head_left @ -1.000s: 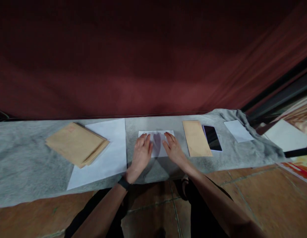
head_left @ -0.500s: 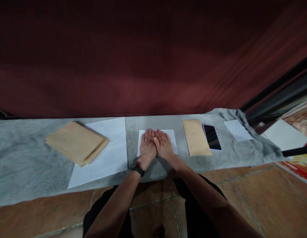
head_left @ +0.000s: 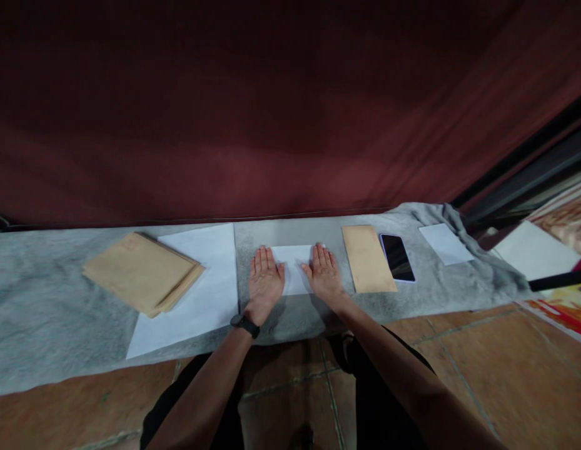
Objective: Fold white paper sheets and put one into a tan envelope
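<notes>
A white sheet of paper [head_left: 294, 269], looking folded, lies on the grey cloth in front of me. My left hand [head_left: 266, 276] rests flat over its left edge, fingers stretched out, a dark watch on the wrist. On the right edge lies my right hand [head_left: 324, 272], palm down with the fingers straight and the thumb pointing inward. Between the two hands the middle of the paper shows. A single brown envelope [head_left: 369, 259] is just right of my right hand, with a phone [head_left: 398, 257] beside it.
Larger white paper [head_left: 196, 300] lies to the left, partly under a stack of brown envelopes [head_left: 142, 272]. Another small white paper [head_left: 446, 244] is at the right. The grey cloth [head_left: 37, 312] covers a narrow ledge against a dark red curtain [head_left: 271, 125]. Tiled floor [head_left: 482, 375] lies below.
My hands have slid apart from the middle of the paper, the left one to its left edge and the right one to its right edge. The view has shifted slightly.
</notes>
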`<state>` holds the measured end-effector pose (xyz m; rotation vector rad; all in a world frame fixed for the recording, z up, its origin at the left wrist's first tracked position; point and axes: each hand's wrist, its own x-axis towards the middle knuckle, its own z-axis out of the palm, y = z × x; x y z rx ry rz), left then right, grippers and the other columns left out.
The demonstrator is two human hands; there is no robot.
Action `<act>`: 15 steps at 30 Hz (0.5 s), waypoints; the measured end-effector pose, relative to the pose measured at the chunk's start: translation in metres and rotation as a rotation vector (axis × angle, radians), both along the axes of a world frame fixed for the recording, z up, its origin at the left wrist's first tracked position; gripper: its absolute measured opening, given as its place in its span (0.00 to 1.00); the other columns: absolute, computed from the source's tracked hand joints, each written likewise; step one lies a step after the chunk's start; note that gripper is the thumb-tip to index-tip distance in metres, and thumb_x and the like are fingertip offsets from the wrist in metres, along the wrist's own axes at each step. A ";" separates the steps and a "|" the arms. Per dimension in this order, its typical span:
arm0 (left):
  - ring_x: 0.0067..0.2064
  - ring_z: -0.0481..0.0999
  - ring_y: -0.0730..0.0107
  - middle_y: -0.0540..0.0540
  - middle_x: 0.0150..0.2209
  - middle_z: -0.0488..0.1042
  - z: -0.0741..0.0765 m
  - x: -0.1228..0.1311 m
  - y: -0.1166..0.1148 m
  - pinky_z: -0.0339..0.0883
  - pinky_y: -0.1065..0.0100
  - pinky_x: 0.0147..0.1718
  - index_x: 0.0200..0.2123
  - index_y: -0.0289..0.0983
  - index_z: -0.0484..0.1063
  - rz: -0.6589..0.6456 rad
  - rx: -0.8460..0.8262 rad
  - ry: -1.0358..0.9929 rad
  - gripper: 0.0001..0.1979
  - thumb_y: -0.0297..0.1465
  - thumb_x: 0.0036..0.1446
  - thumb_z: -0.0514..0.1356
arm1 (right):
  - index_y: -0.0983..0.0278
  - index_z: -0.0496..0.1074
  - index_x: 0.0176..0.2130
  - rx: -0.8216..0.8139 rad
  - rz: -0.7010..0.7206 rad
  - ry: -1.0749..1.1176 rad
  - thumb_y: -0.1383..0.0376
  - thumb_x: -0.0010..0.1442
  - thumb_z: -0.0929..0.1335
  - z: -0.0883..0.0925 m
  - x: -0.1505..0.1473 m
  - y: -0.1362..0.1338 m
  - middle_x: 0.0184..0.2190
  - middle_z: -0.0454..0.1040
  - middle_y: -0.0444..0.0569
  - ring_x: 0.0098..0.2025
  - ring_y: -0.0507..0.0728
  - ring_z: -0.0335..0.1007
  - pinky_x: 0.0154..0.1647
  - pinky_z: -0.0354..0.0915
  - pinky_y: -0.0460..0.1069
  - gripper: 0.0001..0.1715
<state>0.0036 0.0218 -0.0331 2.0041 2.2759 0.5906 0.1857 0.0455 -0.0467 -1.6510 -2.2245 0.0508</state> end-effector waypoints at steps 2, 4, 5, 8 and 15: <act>0.75 0.52 0.46 0.28 0.73 0.54 0.000 -0.003 -0.002 0.47 0.46 0.72 0.72 0.23 0.54 0.002 0.000 0.002 0.34 0.38 0.70 0.48 | 0.78 0.52 0.73 0.009 -0.011 -0.009 0.50 0.75 0.56 -0.002 0.003 -0.001 0.73 0.53 0.70 0.75 0.70 0.50 0.73 0.49 0.66 0.42; 0.75 0.52 0.46 0.27 0.73 0.53 0.000 -0.006 -0.005 0.47 0.45 0.72 0.72 0.23 0.54 0.002 -0.007 0.004 0.34 0.38 0.70 0.48 | 0.79 0.52 0.73 0.011 -0.033 -0.018 0.49 0.75 0.55 -0.003 0.005 -0.002 0.73 0.53 0.71 0.75 0.71 0.50 0.73 0.50 0.66 0.43; 0.75 0.52 0.45 0.27 0.73 0.53 0.000 -0.007 -0.006 0.47 0.45 0.72 0.72 0.23 0.54 0.001 -0.012 0.003 0.34 0.38 0.70 0.48 | 0.79 0.52 0.73 0.009 -0.045 -0.021 0.49 0.75 0.55 -0.003 0.006 -0.002 0.73 0.54 0.71 0.74 0.71 0.51 0.72 0.50 0.66 0.43; 0.75 0.51 0.44 0.25 0.73 0.52 0.000 -0.011 -0.011 0.48 0.44 0.72 0.72 0.21 0.53 -0.003 -0.021 0.002 0.35 0.39 0.70 0.49 | 0.80 0.53 0.72 -0.004 -0.074 -0.027 0.48 0.75 0.55 -0.004 0.007 -0.005 0.72 0.54 0.72 0.74 0.72 0.51 0.72 0.50 0.66 0.44; 0.74 0.53 0.42 0.24 0.72 0.56 0.003 -0.020 -0.020 0.50 0.42 0.71 0.71 0.21 0.55 0.015 0.028 0.027 0.33 0.37 0.71 0.47 | 0.83 0.54 0.71 -0.008 -0.117 0.020 0.48 0.75 0.56 0.004 0.016 -0.010 0.72 0.51 0.75 0.75 0.74 0.47 0.72 0.49 0.69 0.45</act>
